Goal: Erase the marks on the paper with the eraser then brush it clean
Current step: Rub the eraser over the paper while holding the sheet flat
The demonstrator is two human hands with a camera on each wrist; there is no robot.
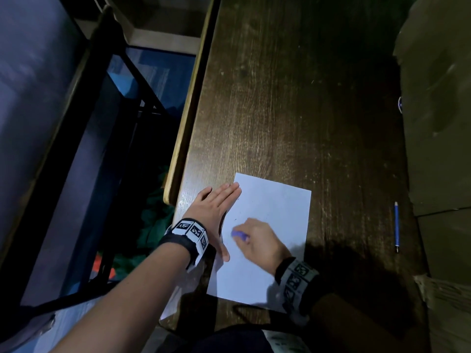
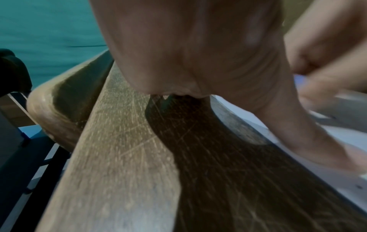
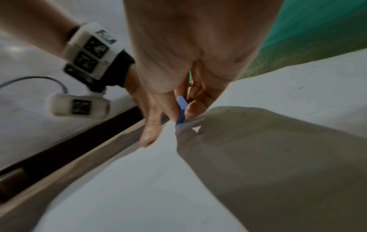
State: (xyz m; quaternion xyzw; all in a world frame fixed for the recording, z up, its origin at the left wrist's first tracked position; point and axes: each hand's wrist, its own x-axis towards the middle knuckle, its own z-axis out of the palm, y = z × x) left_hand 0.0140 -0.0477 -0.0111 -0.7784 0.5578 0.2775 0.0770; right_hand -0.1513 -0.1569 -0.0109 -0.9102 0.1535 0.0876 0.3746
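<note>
A white sheet of paper [image 1: 275, 212] lies on the dark wooden table [image 1: 293, 110]. My right hand [image 1: 257, 240] pinches a small blue eraser [image 1: 239, 235] and holds its lower end against the left middle of the sheet; the right wrist view shows the eraser [image 3: 181, 109] between thumb and fingers, touching the paper [image 3: 139, 188]. A few faint specks remain near it. My left hand [image 1: 216, 207] lies flat with straight fingers on the sheet's left edge, thumb [image 2: 309, 141] stretched along the paper [image 2: 337, 135].
A blue pencil [image 1: 396, 226] lies on the table to the right of the sheet. The table's pale left edge [image 1: 183, 128] drops off beside my left hand. A dark cloth-like mass [image 1: 438, 123] covers the right side.
</note>
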